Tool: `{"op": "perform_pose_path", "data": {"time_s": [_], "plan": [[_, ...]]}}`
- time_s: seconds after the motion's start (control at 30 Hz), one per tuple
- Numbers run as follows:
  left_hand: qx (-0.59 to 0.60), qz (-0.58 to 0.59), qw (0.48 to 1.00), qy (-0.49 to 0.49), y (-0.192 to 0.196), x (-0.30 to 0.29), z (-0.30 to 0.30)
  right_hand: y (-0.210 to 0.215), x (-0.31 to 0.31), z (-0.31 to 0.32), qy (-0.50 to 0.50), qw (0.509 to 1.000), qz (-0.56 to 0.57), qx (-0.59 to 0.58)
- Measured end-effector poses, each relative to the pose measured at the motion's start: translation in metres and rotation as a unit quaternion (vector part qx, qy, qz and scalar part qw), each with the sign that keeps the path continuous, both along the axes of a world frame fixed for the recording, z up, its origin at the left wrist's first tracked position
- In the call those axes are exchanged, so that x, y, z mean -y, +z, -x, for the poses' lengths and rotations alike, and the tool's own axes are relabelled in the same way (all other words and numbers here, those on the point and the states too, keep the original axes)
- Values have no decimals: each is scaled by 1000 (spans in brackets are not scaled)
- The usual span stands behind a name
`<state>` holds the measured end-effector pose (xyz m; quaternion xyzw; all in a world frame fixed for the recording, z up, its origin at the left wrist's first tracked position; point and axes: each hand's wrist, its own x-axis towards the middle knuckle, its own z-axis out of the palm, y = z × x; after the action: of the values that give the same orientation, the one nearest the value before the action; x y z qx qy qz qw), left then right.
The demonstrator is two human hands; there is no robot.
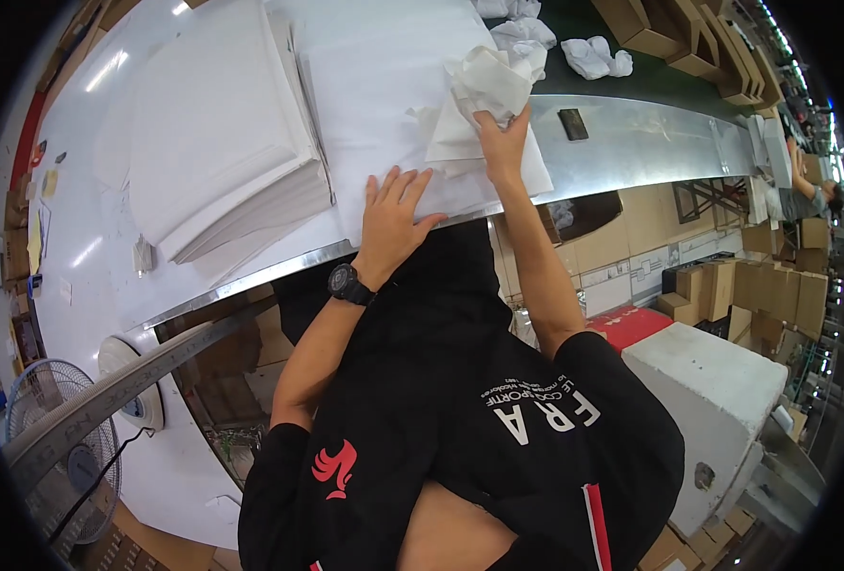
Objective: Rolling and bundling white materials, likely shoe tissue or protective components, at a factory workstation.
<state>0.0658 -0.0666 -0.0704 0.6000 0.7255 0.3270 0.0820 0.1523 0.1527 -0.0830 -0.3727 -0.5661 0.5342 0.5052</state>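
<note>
My left hand lies flat on a white paper sheet near the table's front edge, its fingers spread. Farther right, my right hand grips the lower end of a crumpled off-white paper wad, thumb and fingers closing on it. Wrinkled paper also shows under that hand, over the sheet's right part. Left of the sheet stands a thick stack of large white paper, its side edges slightly uneven.
Several crumpled white paper bundles rest on the dark green belt behind the metal ledge. A small dark block sits on that ledge. Open cardboard boxes line the far right. A fan stands at lower left.
</note>
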Motion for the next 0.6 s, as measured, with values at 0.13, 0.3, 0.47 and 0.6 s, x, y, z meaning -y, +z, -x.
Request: {"op": "perform_pose_path", "data": {"time_s": [0.13, 0.3, 0.47, 0.6], "plan": [[-84, 37, 996, 6, 8, 3, -7, -3, 1, -15, 14, 1000, 18, 6], [-166, 38, 985, -7, -1, 5, -11, 2, 14, -14, -8, 1000, 0, 19], [-121, 6, 992, 24, -6, 16, -21, -1, 29, -24, -33, 999, -26, 4], [-102, -31, 994, 30, -11, 21, -20, 14, 54, -22, -44, 997, -58, 17]]}}
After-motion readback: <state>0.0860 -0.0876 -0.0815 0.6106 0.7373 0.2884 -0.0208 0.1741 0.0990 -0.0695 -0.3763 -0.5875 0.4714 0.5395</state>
